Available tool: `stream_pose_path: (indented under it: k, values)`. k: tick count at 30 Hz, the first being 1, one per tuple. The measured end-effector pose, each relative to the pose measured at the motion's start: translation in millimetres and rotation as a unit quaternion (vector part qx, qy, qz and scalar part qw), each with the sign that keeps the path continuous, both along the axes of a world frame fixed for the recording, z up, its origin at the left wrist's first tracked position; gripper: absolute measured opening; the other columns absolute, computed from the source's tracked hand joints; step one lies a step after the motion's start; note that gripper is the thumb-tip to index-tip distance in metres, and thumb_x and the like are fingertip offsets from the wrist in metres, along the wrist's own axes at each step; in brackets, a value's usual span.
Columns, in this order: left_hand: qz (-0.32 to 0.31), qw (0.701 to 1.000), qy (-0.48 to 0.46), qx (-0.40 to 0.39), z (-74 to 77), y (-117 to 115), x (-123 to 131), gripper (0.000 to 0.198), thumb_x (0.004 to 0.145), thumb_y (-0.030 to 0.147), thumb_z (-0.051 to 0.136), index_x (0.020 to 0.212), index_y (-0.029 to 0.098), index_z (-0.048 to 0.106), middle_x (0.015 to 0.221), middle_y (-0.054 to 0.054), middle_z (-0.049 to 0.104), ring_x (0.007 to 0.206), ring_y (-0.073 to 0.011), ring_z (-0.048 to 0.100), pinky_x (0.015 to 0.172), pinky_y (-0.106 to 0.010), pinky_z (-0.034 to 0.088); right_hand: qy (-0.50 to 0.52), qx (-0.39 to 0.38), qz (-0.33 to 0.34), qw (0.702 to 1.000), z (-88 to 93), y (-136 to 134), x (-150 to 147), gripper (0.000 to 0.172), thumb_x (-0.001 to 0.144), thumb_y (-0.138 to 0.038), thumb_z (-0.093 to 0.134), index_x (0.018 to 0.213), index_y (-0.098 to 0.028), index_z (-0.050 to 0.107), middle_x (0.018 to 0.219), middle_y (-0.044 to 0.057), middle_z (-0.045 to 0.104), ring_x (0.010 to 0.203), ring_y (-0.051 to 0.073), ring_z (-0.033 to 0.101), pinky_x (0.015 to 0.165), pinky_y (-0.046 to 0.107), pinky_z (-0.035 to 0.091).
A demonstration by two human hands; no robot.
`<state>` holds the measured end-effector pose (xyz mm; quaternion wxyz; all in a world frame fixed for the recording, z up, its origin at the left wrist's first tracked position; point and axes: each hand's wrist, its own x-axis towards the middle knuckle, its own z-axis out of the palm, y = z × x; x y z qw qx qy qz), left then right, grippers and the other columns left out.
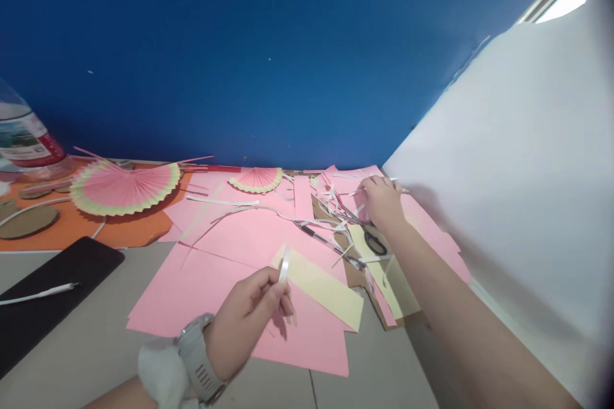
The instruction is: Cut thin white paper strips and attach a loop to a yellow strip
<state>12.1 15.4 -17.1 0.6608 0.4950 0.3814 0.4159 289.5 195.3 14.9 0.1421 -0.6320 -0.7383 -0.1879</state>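
Observation:
Between thumb and index finger, my left hand (261,300) pinches a narrow white strip (284,263) that stands upright. Below it lie large pink paper sheets (206,287) and a pale yellow paper strip (326,287). My right hand (384,201) reaches to the far right of the paper pile, among thin white offcuts and pink scraps. Its fingertips point away from me, and whatever they touch is partly hidden. Just under that hand show black-handled scissors (375,243). A pen (326,241) lies left of them, near the tangled strips.
Two pleated pink fans with yellow edges lie at the back, a large one (127,188) and a small one (256,180). At left are an orange sheet (144,230), a plastic bottle (33,140) and a black tablet-like slab (71,281) with a white cable. A blue wall (268,77) borders the table.

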Motion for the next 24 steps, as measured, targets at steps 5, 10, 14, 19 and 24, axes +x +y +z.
stream_pose_path:
  k: [5,10,14,19,24]
  values:
    - [0.004,1.000,0.006,0.001,2.3,-1,-1,0.029,0.092,0.037,0.037,0.074,0.017,0.047,0.070,-0.002,0.058,0.060,-0.0129,0.058,0.059,-0.030,0.050,0.018,0.102,0.045,0.994,4.3,-44,-22,0.025,0.090,-0.028,0.039,0.086,-0.021,0.062,0.101,0.009,0.062,0.101,0.025,0.047,0.088,0.040,0.026]
    - [0.048,0.999,-0.002,0.006,1.5,-2,1,0.026,0.094,0.036,0.032,0.081,0.018,0.046,0.070,-0.001,0.059,0.060,-0.0124,0.058,0.059,-0.029,0.048,0.054,0.181,0.143,0.972,11.5,-72,-52,0.013,0.087,-0.023,0.047,0.080,-0.026,0.058,0.087,0.003,0.066,0.089,0.021,0.055,0.084,0.039,0.032]
    - [0.105,0.994,-0.007,0.031,2.9,-3,0,0.021,0.095,0.035,0.031,0.091,0.020,0.045,0.081,-0.002,0.057,0.060,-0.0114,0.055,0.056,-0.028,0.047,0.134,0.227,0.327,0.908,18.6,-77,-68,0.018,0.083,-0.012,0.050,0.093,-0.027,0.052,0.085,0.002,0.068,0.082,0.018,0.062,0.075,0.035,0.043]
    - [0.169,0.985,0.019,0.040,6.9,-3,-2,0.019,0.092,0.035,0.038,0.105,0.022,0.044,0.094,-0.004,0.056,0.074,-0.0135,0.054,0.060,-0.026,0.047,0.141,0.191,0.415,0.879,16.3,-86,-84,0.025,0.080,-0.007,0.053,0.096,-0.026,0.053,0.085,0.001,0.069,0.078,0.016,0.062,0.071,0.032,0.047]
    - [0.192,0.980,0.054,0.025,11.1,-3,-4,0.021,0.092,0.037,0.040,0.107,0.023,0.044,0.075,0.002,0.049,0.065,-0.0117,0.048,0.061,-0.024,0.044,0.171,0.135,0.459,0.861,6.7,-92,-97,0.023,0.080,-0.006,0.054,0.095,-0.024,0.055,0.081,0.002,0.068,0.075,0.016,0.061,0.067,0.032,0.046]
